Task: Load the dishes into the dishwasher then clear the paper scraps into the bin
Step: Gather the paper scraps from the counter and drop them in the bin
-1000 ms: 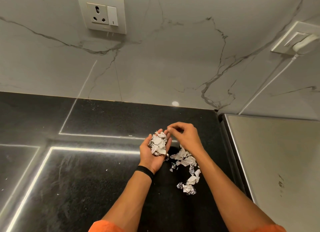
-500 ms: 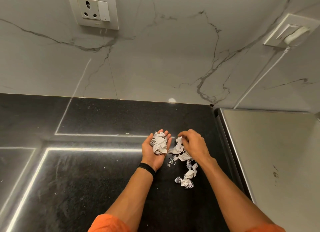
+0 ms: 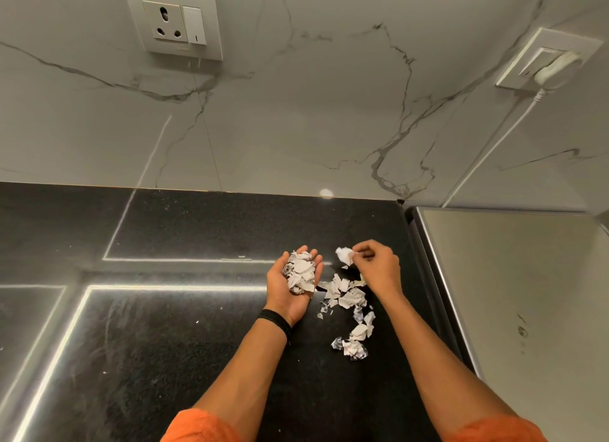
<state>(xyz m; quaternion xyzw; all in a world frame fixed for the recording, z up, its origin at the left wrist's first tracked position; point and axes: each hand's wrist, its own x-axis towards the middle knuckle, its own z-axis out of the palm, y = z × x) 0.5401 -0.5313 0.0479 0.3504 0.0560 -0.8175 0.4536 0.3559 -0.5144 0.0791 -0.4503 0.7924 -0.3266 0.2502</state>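
My left hand [image 3: 290, 293] lies palm up over the black countertop [image 3: 164, 342], cupped around a heap of white paper scraps [image 3: 301, 272]. Just to its right, my right hand [image 3: 375, 270] pinches a white paper scrap [image 3: 344, 255] between thumb and fingers, lifted above the counter. More torn scraps [image 3: 346, 296] lie scattered on the counter under and below my right hand, with a small cluster of scraps [image 3: 352, 347] nearer to me. No dishes, dishwasher or bin are in view.
A stainless steel appliance top [image 3: 514, 293] adjoins the counter on the right. The marble backsplash carries a wall socket [image 3: 174, 21] at upper left and a plugged-in socket [image 3: 547, 62] with a white cable at upper right.
My right hand dipped into the loose scraps on the counter, then rose with a fresh scrap pinched in its fingers. My left hand has stayed cupped with its heap.
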